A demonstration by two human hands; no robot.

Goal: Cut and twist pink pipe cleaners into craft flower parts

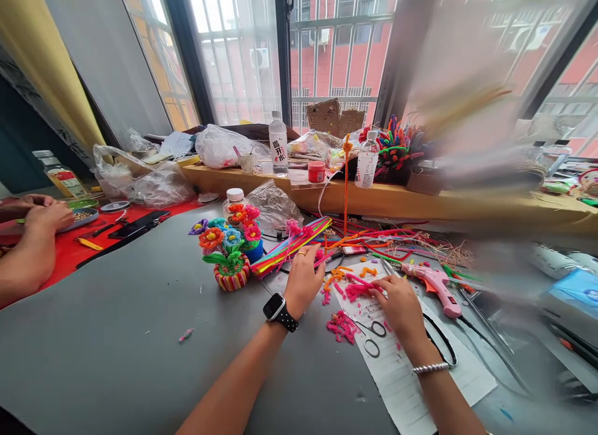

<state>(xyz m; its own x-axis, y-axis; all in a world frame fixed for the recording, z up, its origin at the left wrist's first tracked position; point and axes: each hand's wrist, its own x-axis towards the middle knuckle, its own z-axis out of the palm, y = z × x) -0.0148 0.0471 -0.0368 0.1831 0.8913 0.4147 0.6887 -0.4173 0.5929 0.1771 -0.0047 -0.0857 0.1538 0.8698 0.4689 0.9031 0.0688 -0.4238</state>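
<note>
The flat tabletop counter [154, 335] is grey, with a bright red cloth covering [60, 235] at its left end. The small round flowerpot [232, 274] has vertical red and cream-yellow stripes; its fuzzy flowers [211, 238] are orange-red, light blue, purple and pink, with green leaves. The bundle of long fuzzy stems [284, 248] runs yellow, pink, red and light blue. The pistol-shaped plastic glue gun [434, 283] is pale pink with an orange trigger. The heap of short fuzzy clippings [343, 326] is hot pink. The black rubber watch strap [286, 320] is dotted white.
</note>
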